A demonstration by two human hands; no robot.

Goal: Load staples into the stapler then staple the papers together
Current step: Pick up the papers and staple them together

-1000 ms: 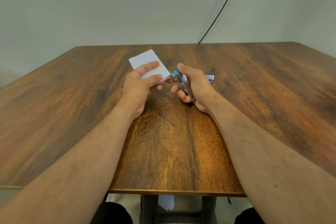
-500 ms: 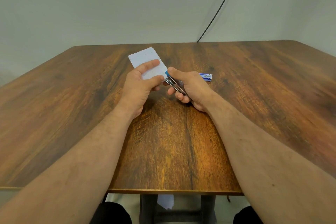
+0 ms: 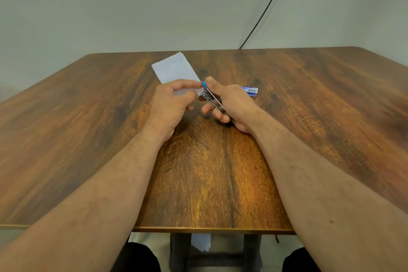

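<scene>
With the left hand (image 3: pixel 171 100) pinching the white paper stack (image 3: pixel 176 71) just above the brown wooden desk (image 3: pixel 220 172) and the right hand (image 3: pixel 229 101) wrapped round the small blue-tipped metal stapler (image 3: pixel 209 96), corner sits in the mouth: keep sheets flush, squeeze straight and fully.

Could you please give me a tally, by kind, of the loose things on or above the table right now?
Sets of papers: 1, the white papers, pinched by the left hand.
Staplers: 1, the stapler, gripped by the right hand.
Staple boxes: 1, the blue staple box, lying on the table.
Total: 3
</scene>
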